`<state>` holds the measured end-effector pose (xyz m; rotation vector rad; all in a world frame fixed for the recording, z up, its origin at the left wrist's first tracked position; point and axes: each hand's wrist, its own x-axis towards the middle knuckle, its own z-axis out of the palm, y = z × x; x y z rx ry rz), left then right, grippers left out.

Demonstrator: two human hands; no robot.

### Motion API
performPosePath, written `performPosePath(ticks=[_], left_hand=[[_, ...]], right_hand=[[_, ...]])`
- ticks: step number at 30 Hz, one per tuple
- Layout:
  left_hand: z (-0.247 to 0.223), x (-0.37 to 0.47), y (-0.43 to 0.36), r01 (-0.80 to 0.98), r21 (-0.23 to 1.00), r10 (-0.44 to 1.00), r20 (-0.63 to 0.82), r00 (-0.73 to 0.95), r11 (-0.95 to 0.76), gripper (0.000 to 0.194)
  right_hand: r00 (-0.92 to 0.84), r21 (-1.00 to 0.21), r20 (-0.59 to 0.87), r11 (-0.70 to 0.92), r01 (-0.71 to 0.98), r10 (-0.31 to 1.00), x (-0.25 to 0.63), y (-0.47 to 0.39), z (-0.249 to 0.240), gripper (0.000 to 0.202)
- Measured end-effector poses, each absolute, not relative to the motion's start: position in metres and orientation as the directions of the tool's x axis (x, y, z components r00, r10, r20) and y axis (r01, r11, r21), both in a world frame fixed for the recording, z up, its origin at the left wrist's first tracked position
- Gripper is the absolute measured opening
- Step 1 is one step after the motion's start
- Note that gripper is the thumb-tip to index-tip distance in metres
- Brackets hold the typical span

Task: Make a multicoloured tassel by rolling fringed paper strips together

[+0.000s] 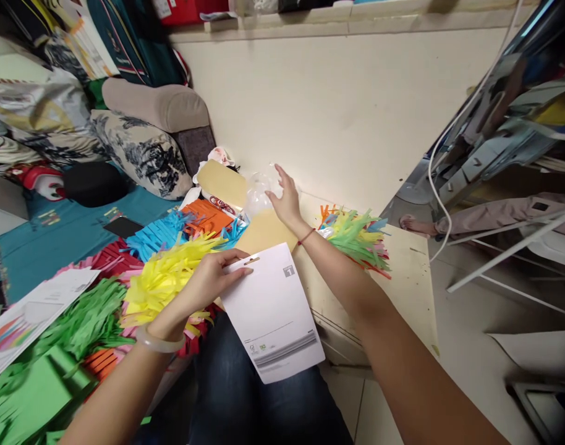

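My left hand point(220, 275) pinches the top left corner of a white printed card point(273, 315) beside its hang slot. The card tilts above my lap, with small print and a grey striped band near its lower end. Farther forward, my right hand point(286, 199) has its fingers apart and holds nothing. Close beside it lies crumpled clear plastic point(259, 193); whether they touch I cannot tell. A tan sheet point(264, 233) lies below that hand, partly hidden by the card. Yellow tissue fringe point(164, 275) sits left of my left hand.
Blue fringe point(159, 235), orange fringe point(208, 217) and green fringe point(85, 315) cover the left side. A multicoloured tassel bundle point(359, 238) lies on the cream surface point(403, 296) at right. A phone-like dark slab point(122, 227) rests on the teal cloth. A white cable point(431, 167) hangs at right.
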<state>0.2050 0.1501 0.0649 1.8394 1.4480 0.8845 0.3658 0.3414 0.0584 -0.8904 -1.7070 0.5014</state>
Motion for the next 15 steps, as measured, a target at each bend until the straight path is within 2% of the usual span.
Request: performPosePath(ticks=[2,4,5,8,10,15], left_hand=[[0.059,0.205,0.155,0.556,0.806,0.977,0.126,0.171,-0.202,0.034],[0.055,0.206,0.158,0.540,0.817,0.977,0.127,0.173,-0.202,0.035],[0.054,0.207,0.160,0.531,0.821,0.975,0.130,0.180,-0.208,0.036],[0.054,0.209,0.160,0.496,0.837,0.967,0.148,0.205,-0.233,0.037],[0.056,0.211,0.158,0.469,0.851,0.966,0.152,0.209,-0.236,0.037],[0.059,0.217,0.153,0.452,0.861,0.967,0.154,0.204,-0.233,0.037]], right_hand=[[-0.118,-0.711,0.670,0.679,0.184,0.733,0.377,0.295,0.075,0.041],[-0.244,-0.707,0.668,0.702,0.087,0.703,0.390,0.244,0.089,0.017],[-0.347,-0.710,0.643,0.701,0.065,0.683,0.395,0.221,0.093,0.012],[-0.507,-0.790,0.502,0.611,0.062,0.700,0.405,0.177,0.091,0.006],[-0.532,-0.826,0.424,0.554,0.105,0.733,0.408,0.169,0.081,0.006],[-0.488,-0.733,0.476,0.637,0.240,0.731,0.409,0.172,0.055,0.011]])
